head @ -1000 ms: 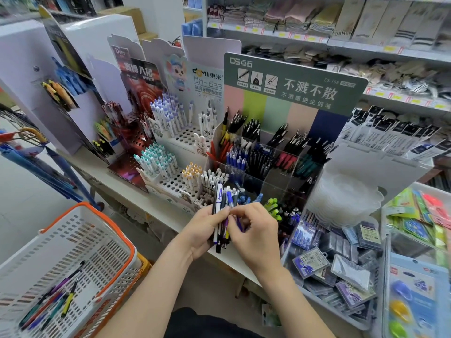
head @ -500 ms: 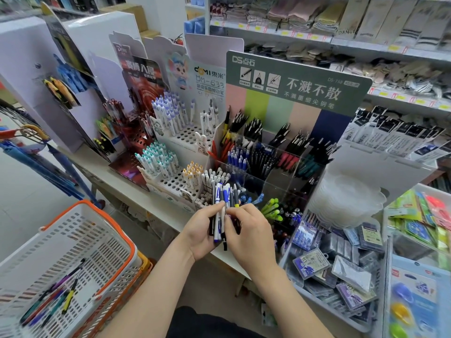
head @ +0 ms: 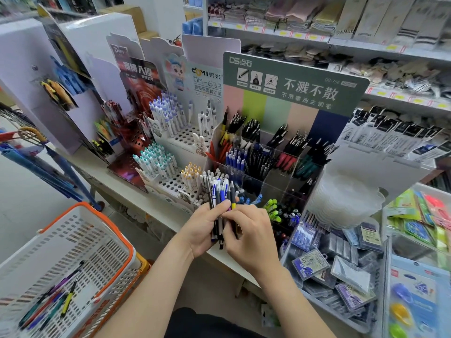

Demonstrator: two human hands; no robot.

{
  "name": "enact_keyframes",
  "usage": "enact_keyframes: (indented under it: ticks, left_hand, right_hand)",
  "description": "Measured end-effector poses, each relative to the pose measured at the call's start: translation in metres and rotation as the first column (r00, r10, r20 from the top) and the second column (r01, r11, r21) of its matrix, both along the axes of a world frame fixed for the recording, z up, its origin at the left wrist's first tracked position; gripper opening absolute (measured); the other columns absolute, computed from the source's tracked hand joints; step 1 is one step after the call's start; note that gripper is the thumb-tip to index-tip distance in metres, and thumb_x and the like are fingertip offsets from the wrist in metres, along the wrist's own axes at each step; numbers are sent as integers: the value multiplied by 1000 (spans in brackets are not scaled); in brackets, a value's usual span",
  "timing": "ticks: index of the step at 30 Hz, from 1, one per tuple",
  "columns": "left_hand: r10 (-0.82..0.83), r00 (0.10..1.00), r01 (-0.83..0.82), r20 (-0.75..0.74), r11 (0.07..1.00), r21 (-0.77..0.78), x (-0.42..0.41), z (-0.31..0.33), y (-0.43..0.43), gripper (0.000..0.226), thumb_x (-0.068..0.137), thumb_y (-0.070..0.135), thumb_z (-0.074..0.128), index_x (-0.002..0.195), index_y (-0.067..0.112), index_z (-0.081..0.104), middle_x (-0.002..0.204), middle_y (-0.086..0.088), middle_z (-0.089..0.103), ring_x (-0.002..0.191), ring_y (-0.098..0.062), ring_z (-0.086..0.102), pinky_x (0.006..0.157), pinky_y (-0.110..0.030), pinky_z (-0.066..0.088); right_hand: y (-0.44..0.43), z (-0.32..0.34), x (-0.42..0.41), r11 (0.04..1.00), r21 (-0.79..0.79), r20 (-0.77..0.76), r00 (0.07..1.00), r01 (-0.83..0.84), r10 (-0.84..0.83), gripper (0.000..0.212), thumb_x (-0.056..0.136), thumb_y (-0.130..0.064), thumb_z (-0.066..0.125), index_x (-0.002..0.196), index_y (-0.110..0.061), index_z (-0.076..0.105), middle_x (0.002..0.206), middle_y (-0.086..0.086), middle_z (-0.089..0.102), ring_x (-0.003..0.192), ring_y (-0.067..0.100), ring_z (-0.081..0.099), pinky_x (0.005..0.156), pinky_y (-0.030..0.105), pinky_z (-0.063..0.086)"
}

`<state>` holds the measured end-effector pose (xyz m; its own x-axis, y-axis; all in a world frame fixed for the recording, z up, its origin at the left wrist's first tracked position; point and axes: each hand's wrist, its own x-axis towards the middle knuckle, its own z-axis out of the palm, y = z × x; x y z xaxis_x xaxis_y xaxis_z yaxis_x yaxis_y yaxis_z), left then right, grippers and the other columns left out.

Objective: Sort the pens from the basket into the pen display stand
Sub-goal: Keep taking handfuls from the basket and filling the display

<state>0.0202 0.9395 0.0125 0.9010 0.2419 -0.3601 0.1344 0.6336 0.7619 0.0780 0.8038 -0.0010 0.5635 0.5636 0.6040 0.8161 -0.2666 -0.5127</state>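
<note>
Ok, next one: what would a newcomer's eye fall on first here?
The bundle of pens at centre, gripped upright by the left hand while the right hand pinches at it. Behind it rises the green-headed pen display stand; at lower left, a white basket with an orange rim holds more pens.

Upright pens (head: 235,161) crowd the stand (head: 292,76) (basket (head: 114,229) open-topped).
</note>
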Motion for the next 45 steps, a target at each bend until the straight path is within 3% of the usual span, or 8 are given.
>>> enact_keyframes:
  ticks: [6, 9, 12, 17, 27, 33, 37, 45]
  left_hand:
    - [-84, 996, 86, -19, 993, 79, 4, 3, 0, 25, 105, 21, 63, 118, 1, 71, 94, -20, 70, 74, -23, 70, 62, -34, 58]
    - [-222, 975, 221, 10, 972, 76, 3, 5, 2, 21, 106, 26, 63, 106, 5, 67, 84, -9, 64, 65, -17, 57, 58, -30, 48]
    - [-335, 942, 333, 25, 941, 57, 4, 7, 3, 20, 104, 27, 66, 105, 8, 66, 93, -9, 64, 66, -15, 57, 58, -28, 47]
    - [-393, 919, 391, 34, 919, 57, 3, 7, 5, 27, 105, 25, 65, 122, 5, 59, 99, -11, 64, 69, -17, 58, 59, -31, 52]
    - [-436, 900, 436, -11, 897, 78, 9, 1, 40, 19, 109, 25, 60, 118, 9, 54, 94, -6, 62, 63, -12, 51, 52, -25, 44]
    - [-117, 992, 118, -57, 993, 25, 38, -2, 55, 34, 110, 39, 55, 114, 6, 63, 82, -7, 59, 57, -15, 48, 48, -28, 43]
    - [-54, 997, 58, -59, 997, 59, 47, 0, 64, 54, 101, 55, 59, 107, 2, 69, 67, -9, 53, 53, -19, 47, 47, -28, 44]
    - [-187, 980, 200, -72, 939, 280, 48, -2, 82, 33, 95, 41, 79, 94, 9, 70, 73, -13, 56, 53, -19, 51, 50, -30, 50]
  right_hand:
    - [3, 19, 9, 976, 117, -300, 943, 186, -144, 20, 92, -6, 67, 106, -20, 70, 102, -8, 59, 96, 15, 59, 85, 36, 49]
    - [10, 37, 25, 970, 62, -711, 692, 235, -122, 20, 103, -26, 62, 123, -27, 67, 107, -6, 63, 79, 16, 68, 77, 36, 57]
    - [14, 52, 41, 994, 22, -928, 372, 110, -20, 21, 104, -34, 62, 105, -20, 77, 83, 6, 73, 52, 23, 59, 52, 35, 49]
    - [21, 52, 54, 961, 28, -970, 239, 273, -40, 27, 92, -28, 74, 79, -5, 79, 71, 17, 72, 60, 25, 55, 50, 32, 42]
    - [42, 61, 68, 716, 356, -775, 618, 601, -134, 17, 113, -29, 50, 114, -14, 58, 94, 3, 78, 77, 14, 74, 72, 33, 59]
    - [45, 49, 24, 845, 379, -535, 835, 377, -132, 11, 100, -2, 70, 103, -10, 63, 95, -8, 79, 84, 11, 80, 74, 31, 64]
    - [55, 19, -4, 929, 240, -539, 834, 283, -115, 19, 95, 1, 75, 105, -16, 72, 91, -11, 79, 79, 11, 79, 68, 36, 66]
    - [66, 20, 3, 934, 78, -559, 791, 350, -250, 10, 102, -17, 69, 103, -25, 75, 80, -14, 77, 71, 9, 75, 65, 30, 62]
